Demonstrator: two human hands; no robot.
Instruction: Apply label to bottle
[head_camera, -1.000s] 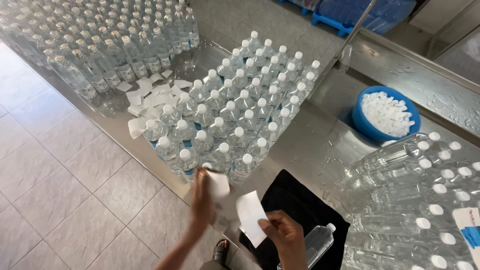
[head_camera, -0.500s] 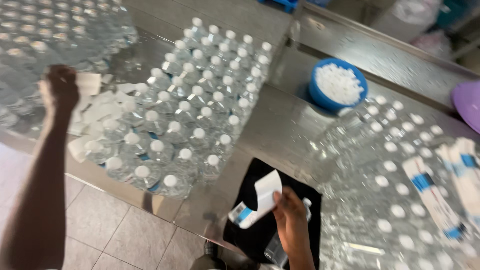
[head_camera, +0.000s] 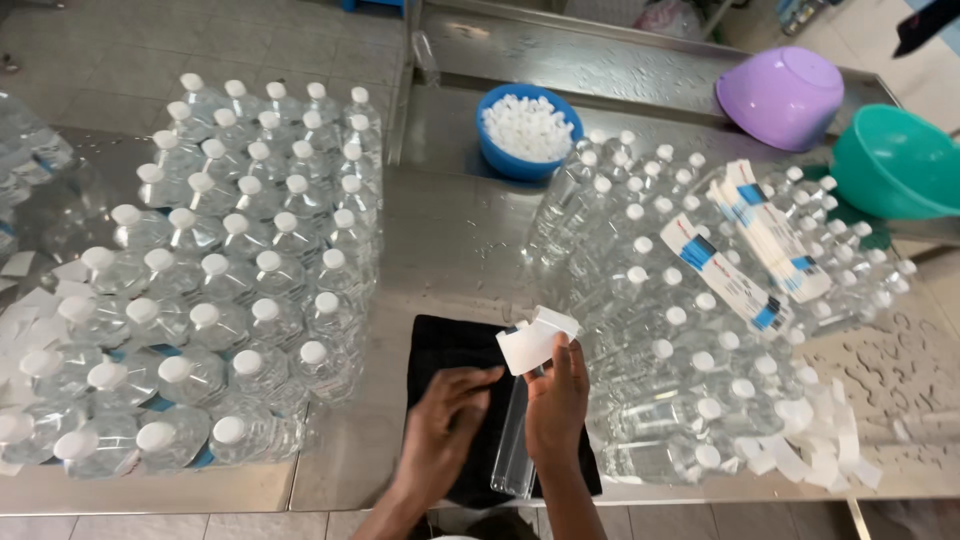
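Right hand pinches a white paper label by its lower edge, fingers closed on it; the label is flat, rectangular, slightly curled at one corner. Left hand is at 9 o'clock of the right, fingers loosely curled and apart, holding nothing, fingertips just beside the clear plastic bottle. That bottle lies on its side on a black cloth mat, smooth, cylindrical, transparent, partly hidden by the right hand (cap end not visible). The mat sits on a brushed stainless steel table, reflective. At 9 o'clock: a dense block of upright clear bottles with white round caps. At 3 o'clock: a heap of capped bottles, with white-and-blue label strips across the top. At 12 o'clock: a round blue bowl full of white caps.
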